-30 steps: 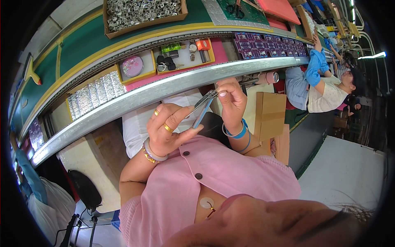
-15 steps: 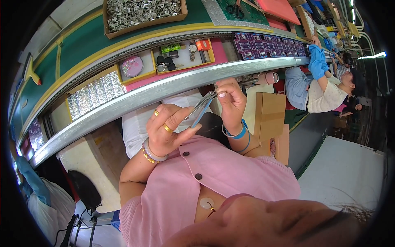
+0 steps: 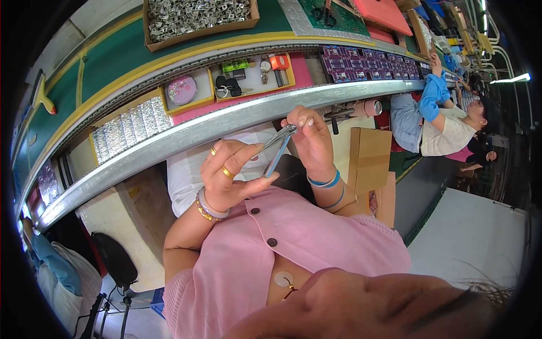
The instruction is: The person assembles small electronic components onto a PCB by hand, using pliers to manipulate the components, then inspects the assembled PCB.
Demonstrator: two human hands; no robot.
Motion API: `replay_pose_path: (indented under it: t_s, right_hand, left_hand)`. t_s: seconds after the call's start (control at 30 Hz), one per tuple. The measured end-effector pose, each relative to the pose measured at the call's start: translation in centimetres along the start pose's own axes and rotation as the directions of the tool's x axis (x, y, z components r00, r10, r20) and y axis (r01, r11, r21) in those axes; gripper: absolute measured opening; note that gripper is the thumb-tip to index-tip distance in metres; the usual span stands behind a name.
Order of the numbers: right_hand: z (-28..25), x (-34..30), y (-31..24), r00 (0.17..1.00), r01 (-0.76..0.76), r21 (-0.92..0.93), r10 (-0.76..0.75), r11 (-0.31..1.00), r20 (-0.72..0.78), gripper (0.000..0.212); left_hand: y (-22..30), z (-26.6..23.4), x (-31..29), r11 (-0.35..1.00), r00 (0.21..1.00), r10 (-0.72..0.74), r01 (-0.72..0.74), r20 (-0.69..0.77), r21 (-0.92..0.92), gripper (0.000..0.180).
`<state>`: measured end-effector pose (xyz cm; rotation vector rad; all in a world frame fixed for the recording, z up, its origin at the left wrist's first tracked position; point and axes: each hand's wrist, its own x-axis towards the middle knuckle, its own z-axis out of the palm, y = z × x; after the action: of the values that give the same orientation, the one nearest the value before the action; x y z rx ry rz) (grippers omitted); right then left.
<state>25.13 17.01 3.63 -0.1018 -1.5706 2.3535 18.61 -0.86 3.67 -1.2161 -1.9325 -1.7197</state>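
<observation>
My left hand (image 3: 226, 172) grips a slim, plier-like hand tool (image 3: 275, 156) with silver metal arms and a blue strip along one side. The thumb presses the blue side, while ringed fingers close over the metal side. At the narrow far end of the tool, my right hand (image 3: 311, 144) has its thumb and index finger pinched together. Whatever lies between those fingertips is too small to name. Both hands are raised in front of my pink top (image 3: 305, 226), short of the metal edge of the workbench (image 3: 237, 112).
Past the metal edge are a tray (image 3: 292, 79) with a watch and keys, purple circuit boards (image 3: 367, 63), and a box of small metal parts (image 3: 257, 17). An open cardboard box (image 3: 370, 158) stands at right. A co-worker in blue sleeves (image 3: 432, 96) sits farther right.
My right hand has shifted slightly up and left, its fingers turning at the tool's tip. The left hand keeps its grip. The co-worker's blue-sleeved arm at right has moved a little.
</observation>
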Motion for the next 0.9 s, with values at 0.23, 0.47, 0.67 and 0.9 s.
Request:
replay_pose_path:
  t_s: [0.23,0.47,0.67,0.9]
  right_hand:
    - [0.09,0.08,0.11,1.0,-0.02,0.002,0.02,1.0,0.009,0.022]
    - [0.08,0.0,0.26,1.0,0.006,-0.035,-0.006,0.999,0.002,0.021]
    - [0.21,0.03,0.23,0.998,0.064,-0.112,-0.063,0.992,0.016,0.021]
    - [0.37,0.11,0.1,0.998,0.065,-0.126,-0.065,0.99,0.002,0.021]
  left_hand:
    - [0.0,0.11,0.14,1.0,1.0,-0.009,0.009,0.005,-0.002,0.053]
    - [0.11,0.15,0.21,1.0,1.0,0.0,0.0,-0.002,-0.008,0.053]
    - [0.28,0.0,0.3,1.0,1.0,0.026,-0.026,-0.005,0.005,0.052]
    - [0.37,0.01,0.45,1.0,1.0,0.007,-0.007,0.007,-0.001,0.045]
